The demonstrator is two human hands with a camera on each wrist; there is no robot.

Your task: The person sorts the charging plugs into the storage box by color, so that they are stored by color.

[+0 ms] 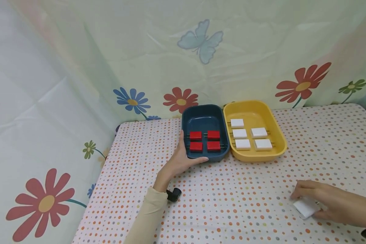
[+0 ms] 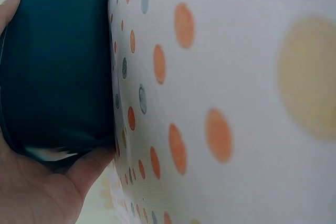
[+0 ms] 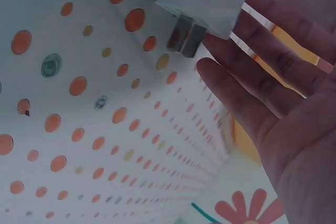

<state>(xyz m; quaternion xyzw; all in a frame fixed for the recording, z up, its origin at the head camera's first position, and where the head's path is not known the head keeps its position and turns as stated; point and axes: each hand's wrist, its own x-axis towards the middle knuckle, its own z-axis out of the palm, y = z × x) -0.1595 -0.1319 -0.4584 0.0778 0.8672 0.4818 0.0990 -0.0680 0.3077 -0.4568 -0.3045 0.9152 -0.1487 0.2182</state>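
Observation:
My left hand [image 1: 183, 157] rests against the near left corner of a dark blue bin [image 1: 202, 110], its fingers along the left side and its thumb along the front. In the left wrist view, the hand [image 2: 39, 190] touches the bin's outer wall [image 2: 58, 72]. Several red plug adapters [image 1: 196, 147] lie inside that bin. My right hand [image 1: 332, 203] holds a white plug adapter [image 1: 306, 207] between thumb and fingers, low over the front right of the table. Two flat metal prongs [image 3: 187, 36] show on it in the right wrist view.
Against the blue bin's right side stands a yellow bin [image 1: 251, 157] with several white plug adapters [image 1: 242, 144] in it. A dotted cloth [image 1: 231, 196] covers the table. Behind hangs a curtain [image 1: 140, 61] printed with flowers and a butterfly.

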